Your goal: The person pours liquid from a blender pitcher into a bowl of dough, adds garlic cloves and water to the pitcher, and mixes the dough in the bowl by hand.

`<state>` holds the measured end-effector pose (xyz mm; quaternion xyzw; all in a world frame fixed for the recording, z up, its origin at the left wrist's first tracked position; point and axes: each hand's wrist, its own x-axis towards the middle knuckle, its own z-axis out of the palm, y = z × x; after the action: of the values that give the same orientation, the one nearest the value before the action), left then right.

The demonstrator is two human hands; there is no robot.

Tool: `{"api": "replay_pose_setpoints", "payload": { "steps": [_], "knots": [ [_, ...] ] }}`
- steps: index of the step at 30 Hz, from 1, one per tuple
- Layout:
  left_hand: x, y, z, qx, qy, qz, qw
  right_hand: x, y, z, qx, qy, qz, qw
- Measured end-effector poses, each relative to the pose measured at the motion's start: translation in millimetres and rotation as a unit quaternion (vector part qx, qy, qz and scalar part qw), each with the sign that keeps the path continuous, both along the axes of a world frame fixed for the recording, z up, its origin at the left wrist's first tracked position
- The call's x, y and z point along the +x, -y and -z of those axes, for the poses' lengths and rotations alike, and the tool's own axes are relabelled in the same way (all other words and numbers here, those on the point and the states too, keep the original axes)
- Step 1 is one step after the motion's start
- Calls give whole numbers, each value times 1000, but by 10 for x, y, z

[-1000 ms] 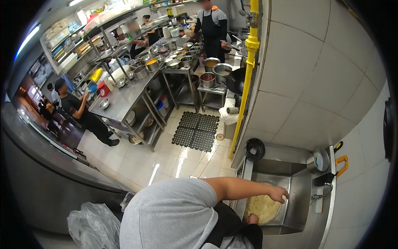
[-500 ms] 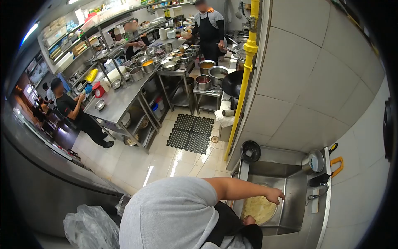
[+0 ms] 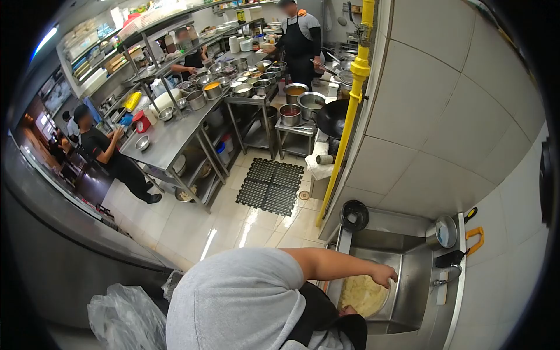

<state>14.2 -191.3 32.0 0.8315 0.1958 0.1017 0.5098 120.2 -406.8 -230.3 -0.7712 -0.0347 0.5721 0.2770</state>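
Observation:
A round bowl [image 3: 387,300] of pale yellow, lumpy food [image 3: 363,294] sits in the steel sink [image 3: 411,268] at lower right. My left hand [image 3: 384,275] is at the bowl's far rim, its fingers curled down over the edge. At the near side of the bowl is my right hand [image 3: 348,310], its fingers closed and partly hidden. What it grips, if anything, does not show. My left arm reaches across above the food, and my grey-shirted shoulder hides part of the sink's near side.
A faucet [image 3: 440,282], a metal pot [image 3: 441,232] and a black bowl [image 3: 354,216] stand around the sink. A yellow pipe [image 3: 350,116] runs up the wall edge. Beyond a black floor mat [image 3: 270,186] are steel tables with pots and several people. A plastic bag [image 3: 125,318] lies lower left.
The view has shifted slightly. My left hand has drawn back a little over the bowl's rim, and my right hand stays at the near side.

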Motion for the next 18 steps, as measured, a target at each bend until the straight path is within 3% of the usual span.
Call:
{"api": "replay_pose_setpoints", "payload": {
  "steps": [18],
  "knots": [
    [163, -20, 425, 35, 17, 5, 999, 6, 23, 50, 23, -54, 0, 998]
  ]
}}
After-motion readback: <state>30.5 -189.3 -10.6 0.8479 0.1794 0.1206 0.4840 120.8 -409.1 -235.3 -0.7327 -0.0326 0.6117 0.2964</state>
